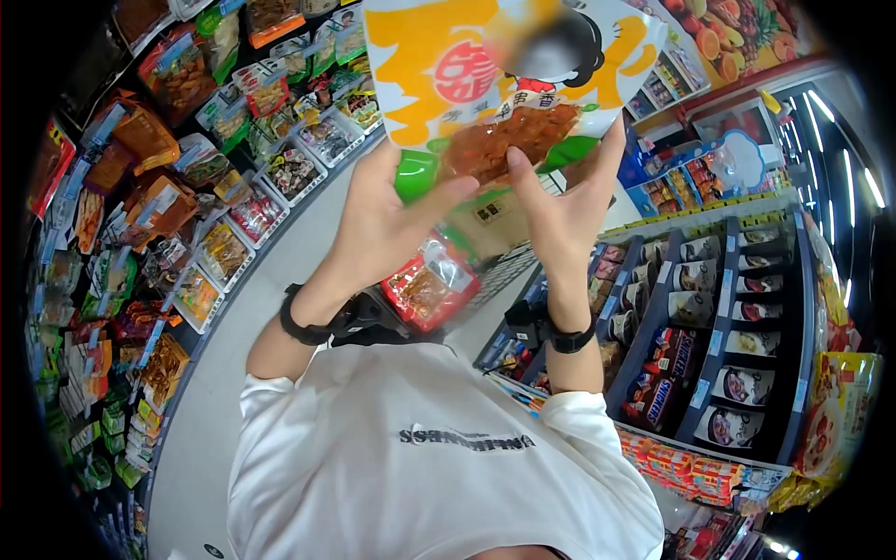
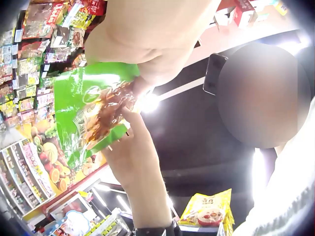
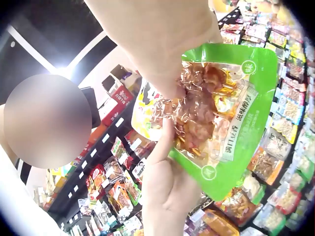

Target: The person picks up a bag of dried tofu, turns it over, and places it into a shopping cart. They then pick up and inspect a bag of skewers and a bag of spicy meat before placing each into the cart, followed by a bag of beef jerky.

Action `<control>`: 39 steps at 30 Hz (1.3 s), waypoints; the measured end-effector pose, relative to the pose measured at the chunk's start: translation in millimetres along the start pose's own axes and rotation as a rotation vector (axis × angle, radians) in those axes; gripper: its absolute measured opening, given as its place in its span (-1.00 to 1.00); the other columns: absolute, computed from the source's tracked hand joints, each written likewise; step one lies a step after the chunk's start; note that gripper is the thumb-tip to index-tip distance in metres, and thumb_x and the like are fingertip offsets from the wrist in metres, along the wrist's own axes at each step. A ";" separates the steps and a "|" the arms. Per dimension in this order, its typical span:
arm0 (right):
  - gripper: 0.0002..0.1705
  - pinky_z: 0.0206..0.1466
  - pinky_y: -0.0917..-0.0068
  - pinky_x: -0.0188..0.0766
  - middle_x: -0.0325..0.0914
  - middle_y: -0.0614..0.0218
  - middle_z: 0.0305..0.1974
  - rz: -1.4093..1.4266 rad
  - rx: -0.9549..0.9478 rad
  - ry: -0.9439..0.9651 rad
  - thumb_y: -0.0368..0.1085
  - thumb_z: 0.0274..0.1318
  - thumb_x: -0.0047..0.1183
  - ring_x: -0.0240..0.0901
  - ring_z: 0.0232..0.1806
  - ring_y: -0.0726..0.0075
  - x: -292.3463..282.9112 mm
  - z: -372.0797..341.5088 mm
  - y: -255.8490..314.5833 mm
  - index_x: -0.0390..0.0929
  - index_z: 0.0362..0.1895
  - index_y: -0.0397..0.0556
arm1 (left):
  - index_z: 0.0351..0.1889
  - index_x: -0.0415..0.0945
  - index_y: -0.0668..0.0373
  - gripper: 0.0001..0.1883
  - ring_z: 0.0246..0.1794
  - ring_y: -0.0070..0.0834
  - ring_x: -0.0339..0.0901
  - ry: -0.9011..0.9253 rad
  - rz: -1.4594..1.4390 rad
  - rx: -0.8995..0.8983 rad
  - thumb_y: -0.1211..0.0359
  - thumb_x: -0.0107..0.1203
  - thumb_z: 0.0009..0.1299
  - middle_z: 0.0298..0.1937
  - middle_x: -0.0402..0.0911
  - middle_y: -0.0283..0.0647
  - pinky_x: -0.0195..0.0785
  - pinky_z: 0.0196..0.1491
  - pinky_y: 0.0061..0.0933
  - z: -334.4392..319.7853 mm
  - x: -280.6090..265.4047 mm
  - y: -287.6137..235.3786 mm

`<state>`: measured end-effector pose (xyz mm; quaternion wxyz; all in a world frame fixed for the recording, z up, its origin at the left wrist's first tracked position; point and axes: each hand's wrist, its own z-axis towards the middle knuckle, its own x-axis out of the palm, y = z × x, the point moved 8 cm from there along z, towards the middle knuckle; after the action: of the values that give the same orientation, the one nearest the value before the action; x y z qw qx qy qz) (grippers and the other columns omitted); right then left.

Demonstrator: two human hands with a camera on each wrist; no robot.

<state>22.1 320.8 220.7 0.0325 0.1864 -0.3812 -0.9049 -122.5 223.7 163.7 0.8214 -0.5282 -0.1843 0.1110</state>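
Note:
A large snack bag (image 1: 518, 79) with a white and yellow upper part, green lower corners and a clear window onto reddish-brown food is held up in front of the chest. My left hand (image 1: 387, 210) grips its left side, thumb lying across the front. On the opposite edge, my right hand (image 1: 574, 201) holds it with the thumb against the window. The left wrist view shows the bag's green face (image 2: 74, 105). Glossy brown pieces on thin sticks (image 3: 202, 108) show through the window in the right wrist view.
Below the hands is a red-edged food packet (image 1: 429, 285) near a wire basket (image 1: 509, 271). Shelves of packaged snacks (image 1: 224, 187) curve along the left. At right stands a rack with cups and a Snickers box (image 1: 661, 373). Pale floor (image 1: 210, 411) runs between.

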 end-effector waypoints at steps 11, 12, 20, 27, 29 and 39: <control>0.02 -0.02 0.46 0.45 0.48 0.19 -0.03 -0.073 0.016 -0.058 -0.47 -0.14 0.35 0.50 -0.08 0.35 -28.9 -12.4 4.0 -0.01 0.37 -0.17 | 0.19 0.38 0.32 -0.51 -0.04 -0.54 0.54 0.185 -0.112 0.056 0.56 0.22 0.28 0.03 0.58 -0.22 0.46 -0.04 -0.47 8.3 29.8 1.5; 0.00 0.04 0.46 0.42 0.45 0.21 -0.02 -0.057 0.031 -0.063 -0.48 -0.10 0.34 0.47 -0.04 0.36 -29.6 -14.9 6.1 -0.01 0.38 -0.16 | 0.20 0.37 0.33 -0.50 -0.02 -0.53 0.54 0.195 -0.127 0.039 0.57 0.21 0.28 0.05 0.58 -0.21 0.46 -0.03 -0.46 7.1 31.6 2.0; -0.16 0.00 0.50 0.44 0.49 0.23 -0.05 -0.009 0.061 -0.100 -0.50 -0.08 0.33 0.50 -0.06 0.40 -37.8 -21.4 6.4 0.12 0.27 -0.18 | 0.19 0.37 0.35 -0.53 -0.04 -0.54 0.55 0.217 -0.071 -0.033 0.50 0.21 0.33 0.01 0.60 -0.22 0.44 0.01 -0.48 3.2 37.3 -2.6; -0.55 -0.08 0.58 0.49 0.64 0.25 -0.16 0.217 0.235 -0.099 -0.49 -0.05 0.33 0.55 -0.13 0.55 -43.3 -19.0 -1.9 0.50 -0.02 -0.21 | 0.32 0.23 0.34 -0.41 0.19 -0.43 0.44 0.117 -0.096 0.004 0.42 0.21 0.37 0.25 0.45 -0.12 0.29 0.23 -0.40 30.9 21.8 24.1; -0.58 -0.10 0.58 0.51 0.65 0.27 -0.17 0.042 0.166 -0.172 -0.50 -0.06 0.32 0.57 -0.15 0.55 -43.8 -23.2 4.4 0.53 -0.04 -0.18 | 0.40 0.14 0.30 -0.37 0.28 -0.40 0.37 -0.118 0.239 0.248 0.43 0.14 0.40 0.32 0.38 -0.11 0.19 0.31 -0.38 24.7 18.0 12.0; -0.16 0.15 0.23 0.35 0.30 0.10 0.34 -0.389 -0.338 0.522 0.00 -0.19 0.36 0.36 0.17 0.00 75.1 -67.8 74.9 0.46 0.18 -0.21 | 0.49 -0.03 0.22 -0.32 0.46 -0.21 0.14 0.305 -1.055 -0.385 0.19 -0.06 0.50 0.48 0.13 -0.04 0.01 0.45 -0.19 -40.6 11.4 67.2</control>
<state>-29.3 206.7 206.4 -0.0136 0.4720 -0.1624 -0.8664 -94.3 222.4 89.6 0.6720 -0.5147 -0.3192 -0.4261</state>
